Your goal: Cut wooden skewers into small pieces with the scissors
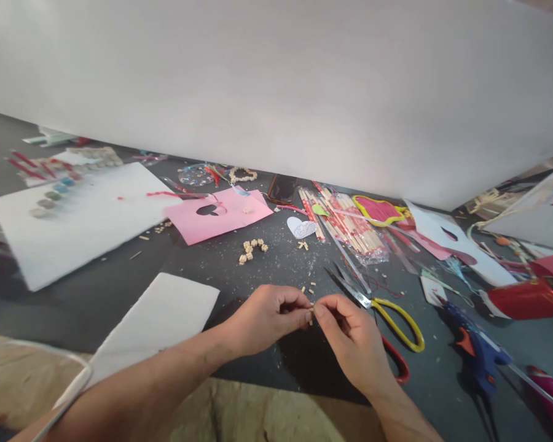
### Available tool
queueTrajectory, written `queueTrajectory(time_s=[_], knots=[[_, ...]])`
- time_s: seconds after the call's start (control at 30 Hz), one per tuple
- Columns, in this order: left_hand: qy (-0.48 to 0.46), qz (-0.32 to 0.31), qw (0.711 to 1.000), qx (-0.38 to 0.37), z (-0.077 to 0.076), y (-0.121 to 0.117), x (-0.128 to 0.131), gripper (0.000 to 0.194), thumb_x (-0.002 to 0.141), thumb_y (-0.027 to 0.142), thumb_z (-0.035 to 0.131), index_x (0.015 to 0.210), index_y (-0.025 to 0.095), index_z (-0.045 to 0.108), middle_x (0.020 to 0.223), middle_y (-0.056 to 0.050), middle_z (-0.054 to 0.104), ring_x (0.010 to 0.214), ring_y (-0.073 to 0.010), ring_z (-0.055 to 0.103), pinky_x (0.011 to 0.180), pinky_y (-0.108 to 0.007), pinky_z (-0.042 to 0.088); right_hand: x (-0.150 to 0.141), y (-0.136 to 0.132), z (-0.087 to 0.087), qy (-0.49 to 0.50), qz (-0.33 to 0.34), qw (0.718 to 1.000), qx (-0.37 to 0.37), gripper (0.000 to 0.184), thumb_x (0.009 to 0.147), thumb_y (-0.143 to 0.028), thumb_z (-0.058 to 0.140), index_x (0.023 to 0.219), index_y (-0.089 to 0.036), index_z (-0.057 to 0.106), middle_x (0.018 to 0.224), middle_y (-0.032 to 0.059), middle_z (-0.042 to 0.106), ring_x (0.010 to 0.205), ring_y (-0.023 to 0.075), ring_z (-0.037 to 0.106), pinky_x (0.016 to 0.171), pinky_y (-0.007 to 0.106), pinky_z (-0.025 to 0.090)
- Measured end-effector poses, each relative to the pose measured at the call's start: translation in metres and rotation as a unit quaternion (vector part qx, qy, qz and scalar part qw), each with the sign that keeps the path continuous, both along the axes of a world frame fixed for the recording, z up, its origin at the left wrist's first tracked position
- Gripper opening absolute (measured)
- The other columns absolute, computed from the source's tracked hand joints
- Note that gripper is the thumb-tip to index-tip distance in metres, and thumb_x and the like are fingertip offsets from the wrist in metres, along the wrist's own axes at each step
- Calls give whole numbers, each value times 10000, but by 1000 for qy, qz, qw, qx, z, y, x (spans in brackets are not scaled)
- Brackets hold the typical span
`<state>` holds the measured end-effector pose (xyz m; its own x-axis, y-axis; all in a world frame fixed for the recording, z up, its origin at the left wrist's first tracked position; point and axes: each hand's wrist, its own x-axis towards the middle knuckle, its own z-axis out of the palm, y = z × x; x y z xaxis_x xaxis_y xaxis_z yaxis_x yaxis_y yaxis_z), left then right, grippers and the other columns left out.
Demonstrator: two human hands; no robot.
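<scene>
Just left of the yellow-and-red-handled scissors [367, 301], your left hand [268, 319] and right hand [351, 341] pinch a tiny pale stick piece [312, 308] fingertip to fingertip, presumably for fine control.

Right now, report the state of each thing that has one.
Left hand: pinching a tiny pale piece
Right hand: fingertips pinched at that piece
Scissors: slightly open
Glue gun: lying on its side
Phone: flat, screen dark
Pink sheet: hole cut through
Sticks: mostly in clear plastic
</scene>
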<state>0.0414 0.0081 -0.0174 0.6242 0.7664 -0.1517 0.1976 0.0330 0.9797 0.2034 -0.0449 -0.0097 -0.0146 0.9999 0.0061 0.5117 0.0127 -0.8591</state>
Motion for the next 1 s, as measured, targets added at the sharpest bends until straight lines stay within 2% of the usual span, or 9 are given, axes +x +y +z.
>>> queueTrajectory(time_s=[0.17,0.3,0.47,0.73,1.0], knots=[[39,9,999,24,0,-1,1,216,762,342,526,799,161,638,686,7,602,623,-105,499,556,-189,376,1,1,-1,0,-11,1000,-2,204,844,-352,487,765,-188,579,680,-5,594,630,118,547,567,190,431],[67,38,993,88,0,-4,2,166,742,272,525,848,186,619,721,16,625,631,-102,519,566,-183,388,2,1,-2,5,-26,1000,-13,233,841,-385,486,755,-183,565,632,-12,560,567,109,504,491,186,392],[99,55,984,140,1,-7,2,125,728,227,515,822,207,595,694,38,619,601,-92,515,552,-178,381,1,2,-1,-3,-30,1000,-7,226,839,-382,487,746,-189,561,611,-26,540,540,99,473,473,182,364],[98,63,987,107,4,-6,2,131,756,295,504,736,188,578,635,41,584,555,-79,470,507,-169,341,-2,1,1,-6,-34,999,-5,220,835,-382,491,747,-191,557,591,-28,515,515,99,448,447,187,350],[107,68,987,94,1,-7,2,187,770,356,505,741,190,586,676,29,624,600,-95,512,531,-180,350,-3,1,1,-3,-47,999,6,216,839,-369,490,746,-184,553,565,-34,472,486,89,399,424,183,322]])
